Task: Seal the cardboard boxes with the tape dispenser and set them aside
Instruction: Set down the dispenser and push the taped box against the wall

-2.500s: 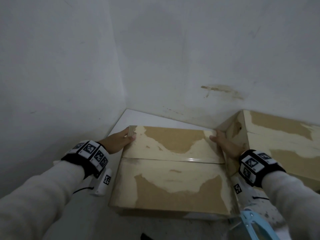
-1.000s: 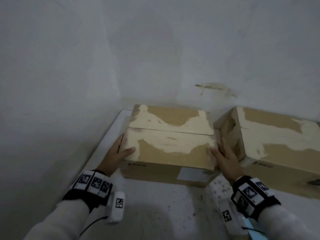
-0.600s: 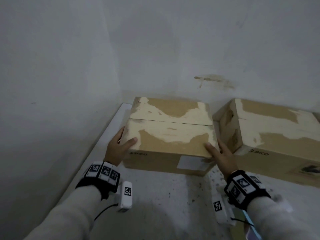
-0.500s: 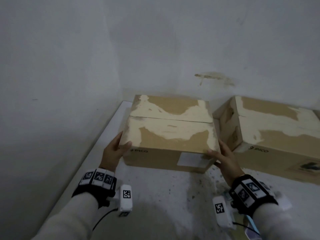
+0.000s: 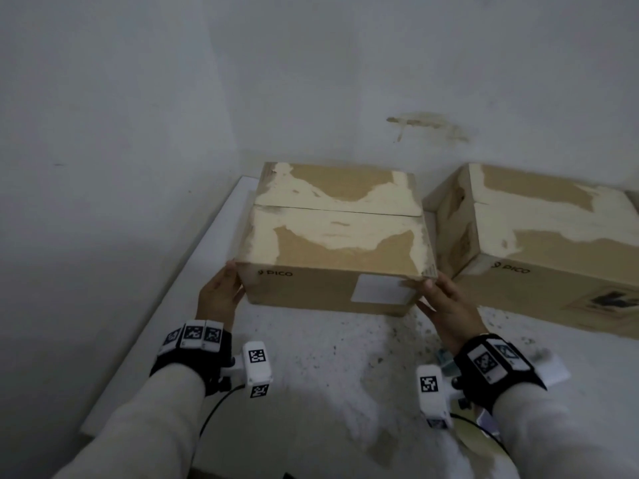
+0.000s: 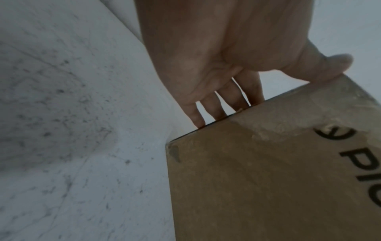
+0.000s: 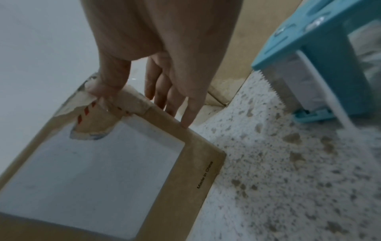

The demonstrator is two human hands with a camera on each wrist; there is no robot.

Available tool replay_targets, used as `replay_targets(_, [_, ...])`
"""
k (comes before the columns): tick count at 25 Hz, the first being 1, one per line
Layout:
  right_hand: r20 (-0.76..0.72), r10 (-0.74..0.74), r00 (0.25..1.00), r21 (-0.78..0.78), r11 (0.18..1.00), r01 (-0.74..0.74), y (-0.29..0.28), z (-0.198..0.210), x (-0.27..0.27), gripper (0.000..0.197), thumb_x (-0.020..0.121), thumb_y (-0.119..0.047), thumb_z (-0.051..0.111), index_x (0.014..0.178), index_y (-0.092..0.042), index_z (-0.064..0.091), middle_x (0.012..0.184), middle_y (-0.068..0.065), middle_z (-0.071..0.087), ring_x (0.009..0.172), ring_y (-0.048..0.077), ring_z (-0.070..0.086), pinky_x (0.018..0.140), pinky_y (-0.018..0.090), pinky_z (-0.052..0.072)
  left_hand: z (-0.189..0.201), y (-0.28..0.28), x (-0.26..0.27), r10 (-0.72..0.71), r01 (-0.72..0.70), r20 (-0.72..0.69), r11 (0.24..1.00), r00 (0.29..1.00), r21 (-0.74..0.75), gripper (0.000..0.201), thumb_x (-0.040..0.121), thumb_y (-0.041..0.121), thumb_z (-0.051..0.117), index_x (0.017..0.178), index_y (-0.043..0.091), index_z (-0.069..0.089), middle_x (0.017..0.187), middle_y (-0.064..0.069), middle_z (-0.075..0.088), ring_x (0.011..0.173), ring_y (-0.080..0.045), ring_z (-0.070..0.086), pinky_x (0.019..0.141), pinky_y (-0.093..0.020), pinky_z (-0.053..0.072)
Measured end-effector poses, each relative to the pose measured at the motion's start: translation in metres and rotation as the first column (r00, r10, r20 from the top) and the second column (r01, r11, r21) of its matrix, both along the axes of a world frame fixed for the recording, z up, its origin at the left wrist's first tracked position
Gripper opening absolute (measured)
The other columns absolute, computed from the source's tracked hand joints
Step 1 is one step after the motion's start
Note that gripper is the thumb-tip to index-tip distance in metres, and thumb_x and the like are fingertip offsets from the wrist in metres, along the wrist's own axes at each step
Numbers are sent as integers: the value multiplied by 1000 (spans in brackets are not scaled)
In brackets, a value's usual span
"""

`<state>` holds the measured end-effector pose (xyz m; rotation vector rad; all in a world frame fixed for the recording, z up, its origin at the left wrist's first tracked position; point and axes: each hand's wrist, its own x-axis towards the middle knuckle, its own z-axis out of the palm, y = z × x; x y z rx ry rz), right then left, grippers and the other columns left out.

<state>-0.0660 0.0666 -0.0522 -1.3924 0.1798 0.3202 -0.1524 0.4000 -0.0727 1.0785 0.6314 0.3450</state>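
Note:
A closed cardboard box (image 5: 335, 236) with torn, pale patches on its flaps sits on the white table (image 5: 321, 382), back in the corner by the walls. My left hand (image 5: 230, 281) lies against its near left corner, fingers (image 6: 218, 106) straight along the side and thumb at the top edge. My right hand (image 5: 432, 292) touches the near right corner, its fingers (image 7: 185, 112) straight down the side and its thumb on the torn top corner. The box (image 6: 268, 179) shows a white label (image 7: 92, 171) on its front. A blue tape dispenser (image 7: 321, 68) stands on the table right of my right hand, untouched.
A second cardboard box (image 5: 553, 243) stands just right of the first, with a narrow gap between them. Walls close in on the left (image 5: 103, 167) and behind. The table's near part is worn and speckled; its left edge (image 5: 166, 299) runs beside my left arm.
The box has slid away from me into the corner beside the second box. Both hands have drawn back along its sides from the far corners to the near ones.

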Motion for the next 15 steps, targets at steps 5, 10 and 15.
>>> replay_targets(5, [-63, -58, 996, 144, 987, 67, -3, -4, -3, 104, 24, -53, 91, 115, -21, 54, 113, 7, 59, 98, 20, 60, 90, 44, 48, 5, -5, -1, 83, -83, -1, 996, 997, 23, 19, 96, 29, 48, 80, 18, 51, 95, -2, 64, 85, -16, 62, 70, -23, 57])
replay_targets(10, [-63, -119, 991, 164, 978, 128, 0, 1, -9, 27, 78, -29, 72, 82, -23, 46, 93, 3, 60, 90, 19, 59, 88, 52, 46, 15, -15, -4, 152, -151, -21, 987, 988, 49, 24, 95, 28, 51, 72, 18, 49, 91, -1, 65, 84, -16, 62, 66, -25, 56])
replay_targets(15, [-12, -251, 968, -45, 967, 250, 5, -4, -4, 26, 90, -6, 52, 76, -22, 37, 98, 14, 56, 92, 27, 56, 82, 46, 48, 23, -18, -2, 209, -206, -53, 977, 976, 48, 22, 94, 26, 53, 74, 18, 47, 96, -5, 63, 82, -16, 61, 67, -29, 51])
